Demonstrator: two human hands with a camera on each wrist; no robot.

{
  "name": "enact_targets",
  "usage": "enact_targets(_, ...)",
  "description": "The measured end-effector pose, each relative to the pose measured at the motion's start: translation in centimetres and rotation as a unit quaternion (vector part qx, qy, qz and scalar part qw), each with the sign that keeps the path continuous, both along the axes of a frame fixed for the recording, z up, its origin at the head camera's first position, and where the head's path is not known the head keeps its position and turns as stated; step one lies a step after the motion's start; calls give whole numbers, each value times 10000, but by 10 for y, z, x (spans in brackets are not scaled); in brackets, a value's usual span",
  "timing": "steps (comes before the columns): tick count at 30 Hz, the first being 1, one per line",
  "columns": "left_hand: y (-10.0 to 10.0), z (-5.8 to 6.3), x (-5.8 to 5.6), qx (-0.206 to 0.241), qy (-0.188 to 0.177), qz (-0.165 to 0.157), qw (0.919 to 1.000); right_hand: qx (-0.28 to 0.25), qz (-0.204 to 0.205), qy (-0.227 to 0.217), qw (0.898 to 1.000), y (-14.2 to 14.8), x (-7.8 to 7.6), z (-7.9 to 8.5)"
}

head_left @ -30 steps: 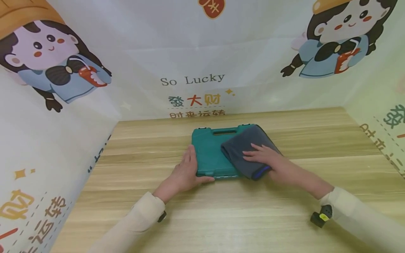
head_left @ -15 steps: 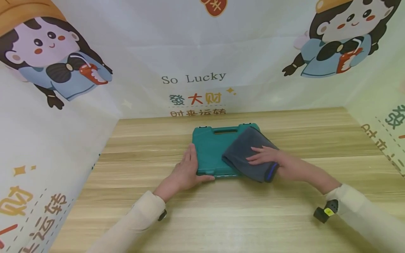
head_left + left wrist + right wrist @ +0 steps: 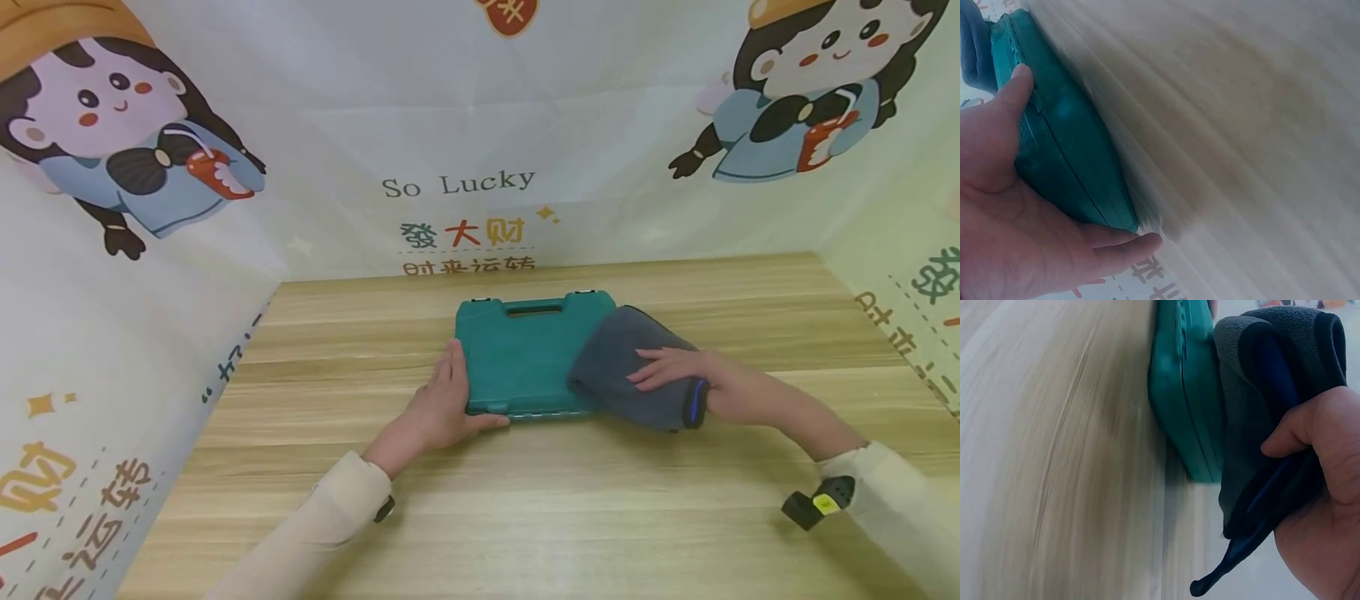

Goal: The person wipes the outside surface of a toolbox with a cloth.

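A teal plastic carrying case [image 3: 517, 350] lies closed on the table, its handle cutout toward the back wall. Along its left side rest the straight fingers of my left hand [image 3: 435, 408], and the thumb lies against the front edge. In the left wrist view, that hand [image 3: 1029, 231] spans the case's corner. My right hand [image 3: 675, 375] holds a folded dark grey cloth [image 3: 611, 367] with blue edging over the case's right part. The right wrist view shows the thumb tucked into the folds of the cloth [image 3: 1241, 425]; the other fingers are hidden there.
A wooden table [image 3: 525, 517] carries the case. Printed white sheeting [image 3: 360, 125] with cartoon figures and lettering rises behind and on both sides. A small black device [image 3: 817, 503] sits on the right wrist.
My right hand has slid the cloth rightward across the case, so the cloth now hangs partly beyond the right edge and more of the lid shows. The left hand and case stay put.
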State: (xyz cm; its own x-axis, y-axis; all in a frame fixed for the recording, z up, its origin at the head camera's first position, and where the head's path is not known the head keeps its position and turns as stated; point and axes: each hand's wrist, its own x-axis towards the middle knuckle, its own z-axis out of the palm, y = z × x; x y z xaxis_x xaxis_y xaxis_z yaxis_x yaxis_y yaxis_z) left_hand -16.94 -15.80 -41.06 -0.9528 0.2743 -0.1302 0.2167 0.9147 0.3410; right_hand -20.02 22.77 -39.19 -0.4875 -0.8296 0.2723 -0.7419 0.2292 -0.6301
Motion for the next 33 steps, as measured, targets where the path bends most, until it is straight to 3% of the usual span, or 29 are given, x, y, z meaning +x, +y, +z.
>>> enact_targets(5, 0, 0, 0, 44, -20, 8, 10000, 358, -649, 411, 9964, 23, 1, -4)
enact_targets(10, 0, 0, 1, 91, -86, 4, 9999, 1438, -1368, 1173, 9731, 37, 6, -19)
enact_targets(16, 1, 1, 2, 177, -62, -13, 9998, 2252, -1907, 1251, 9472, 34, 16, -35)
enact_targets(21, 1, 2, -1, 162, -59, -65, 9998, 2595, -2104, 1182, 9351, 25, 20, -34)
enact_targets(26, -15, 4, -6, 85, -254, -569, 9980, 2696, -1810, 132, 9457, 29, 15, -19)
enact_targets(29, -34, 11, -7, 401, -443, -858, 9945, 2514, -1455, -555, 9553, 36, 12, -4)
enact_targets(31, -48, 19, -5, 596, -503, -878, 9931, 2363, -1343, -780, 9592, 39, 10, 9)
enact_targets(33, -62, 25, -5, 756, -355, -898, 9924, 2144, -1341, -719, 9648, 40, 8, 20)
